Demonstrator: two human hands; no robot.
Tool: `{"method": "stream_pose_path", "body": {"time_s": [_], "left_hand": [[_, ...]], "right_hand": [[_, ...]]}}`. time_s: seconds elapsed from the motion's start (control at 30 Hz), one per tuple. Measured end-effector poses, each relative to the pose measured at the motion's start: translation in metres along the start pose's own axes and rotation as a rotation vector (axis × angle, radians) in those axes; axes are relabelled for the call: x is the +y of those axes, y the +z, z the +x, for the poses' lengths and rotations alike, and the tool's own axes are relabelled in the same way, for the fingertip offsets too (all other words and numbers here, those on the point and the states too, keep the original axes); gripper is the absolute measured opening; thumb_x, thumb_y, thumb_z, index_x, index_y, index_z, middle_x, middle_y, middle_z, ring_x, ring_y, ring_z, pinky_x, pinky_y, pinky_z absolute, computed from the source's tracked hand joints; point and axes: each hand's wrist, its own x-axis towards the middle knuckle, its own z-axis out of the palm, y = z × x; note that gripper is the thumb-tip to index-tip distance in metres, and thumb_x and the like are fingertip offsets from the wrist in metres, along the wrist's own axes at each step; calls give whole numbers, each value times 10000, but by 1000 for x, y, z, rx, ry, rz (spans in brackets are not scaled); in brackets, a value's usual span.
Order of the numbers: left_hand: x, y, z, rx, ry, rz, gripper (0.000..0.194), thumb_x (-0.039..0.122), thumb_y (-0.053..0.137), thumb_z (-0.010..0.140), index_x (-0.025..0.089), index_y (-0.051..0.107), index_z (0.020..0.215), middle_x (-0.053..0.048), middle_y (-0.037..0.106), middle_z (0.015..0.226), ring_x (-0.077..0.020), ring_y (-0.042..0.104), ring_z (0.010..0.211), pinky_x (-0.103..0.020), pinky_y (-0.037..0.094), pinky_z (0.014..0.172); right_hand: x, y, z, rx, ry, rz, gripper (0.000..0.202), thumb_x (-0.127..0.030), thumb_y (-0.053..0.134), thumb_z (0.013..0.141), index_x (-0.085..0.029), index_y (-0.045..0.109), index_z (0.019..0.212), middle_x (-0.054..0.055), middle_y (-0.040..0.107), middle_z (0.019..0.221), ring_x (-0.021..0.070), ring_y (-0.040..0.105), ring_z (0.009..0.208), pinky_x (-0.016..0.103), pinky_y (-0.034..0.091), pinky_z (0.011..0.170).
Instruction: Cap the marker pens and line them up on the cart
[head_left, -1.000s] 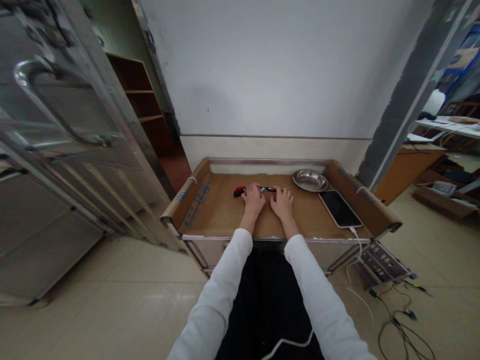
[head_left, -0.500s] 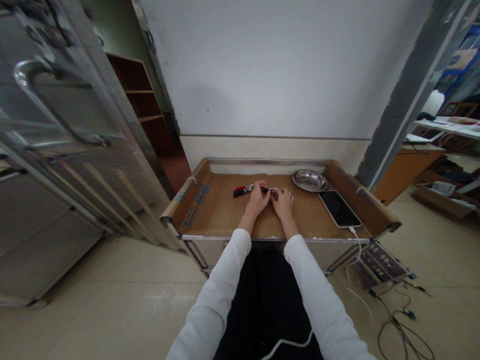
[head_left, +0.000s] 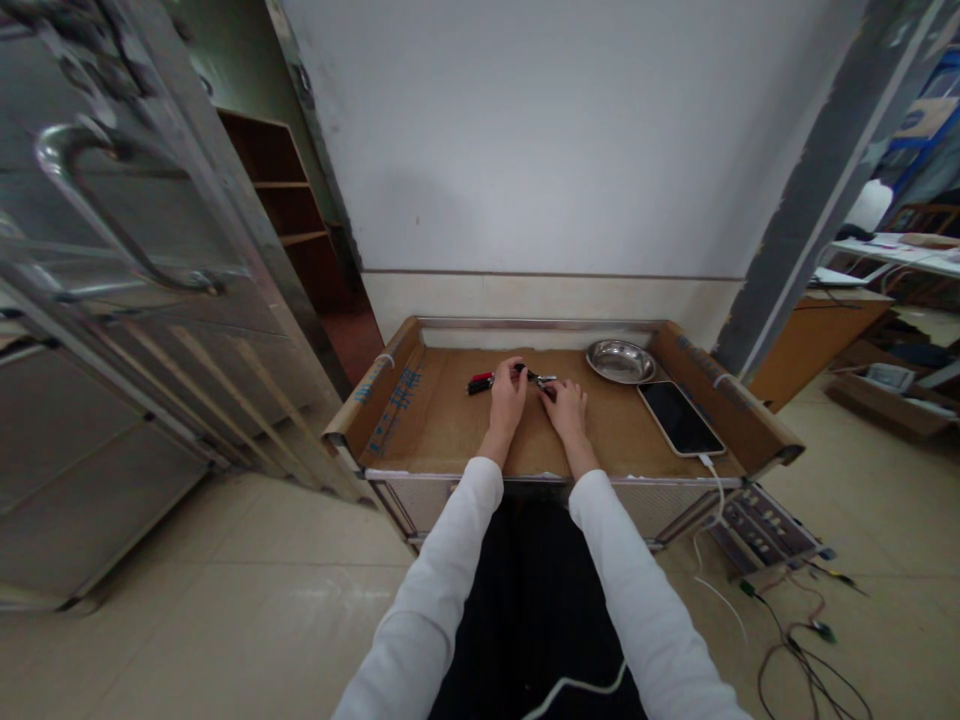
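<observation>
Several slim black and red pen-like items [head_left: 478, 384] lie side by side on the brown cardboard tabletop [head_left: 450, 430], partly covered by my left hand [head_left: 509, 392]. Silvery ends [head_left: 547, 379] show between my two hands. The thumb and fingertips of my left hand pinch a small dark piece [head_left: 520, 368], too small to make out fully. My right hand [head_left: 568, 405] rests close by on the right, fingers bent and fingertips together at the silvery ends. What lies in its fingertips is mostly hidden.
A round steel dish [head_left: 620, 361] stands at the back right. In front of it lies a phone [head_left: 680, 417] with a white cable [head_left: 716, 480] hanging over the front edge. Raised cardboard sides [head_left: 727, 395] bound the tabletop. An electrical box [head_left: 765, 530] and wires sit on the floor at right.
My left hand has shifted slightly left and up, away from my right hand, widening the gap between them. Its fingertips now pinch the small dark piece above the pen-like items.
</observation>
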Motion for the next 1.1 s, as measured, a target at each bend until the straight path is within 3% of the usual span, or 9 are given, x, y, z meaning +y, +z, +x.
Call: {"method": "stream_pose_path", "body": {"time_s": [0.4,0.5,0.63,0.77,1.1], "left_hand": [[2,-6,1,119,-27,126,206,227,399,932,176,508,1099,-99,596,1081,-161,597,996,-312,490,876],[-1,-4,1,61,-13,96,194,224,435,918,166,536,1074,-97,613,1067,-163,604,977,-308,493,865],[-4,-1,1,-100,12,101,152,199,491,891,172,581,1009,-80,644,1017,-164,615,958,-316,487,873],[-9,1,0,-252,-51,124,99,167,532,862,171,592,941,-60,665,938,-165,629,885,-330,489,849],[-13,0,-2,-317,-70,271,129,56,540,804,173,552,856,-50,625,920,-161,587,870,-306,471,823]], "right_hand": [[-1,0,0,44,9,13,259,-292,426,919,-198,625,1056,96,609,1063,220,481,995,330,303,832],[-1,0,0,67,36,16,269,-283,406,922,-182,620,1051,107,607,1071,225,483,1001,331,304,832],[-1,0,0,119,88,34,279,-277,386,922,-161,612,1038,119,604,1070,234,486,1007,330,306,822],[0,0,1,164,117,46,278,-267,376,918,-155,606,1027,120,594,1053,229,485,1000,328,312,817],[0,1,1,171,103,57,257,-267,401,906,-155,607,1013,111,593,1044,233,492,991,320,318,805]]}}
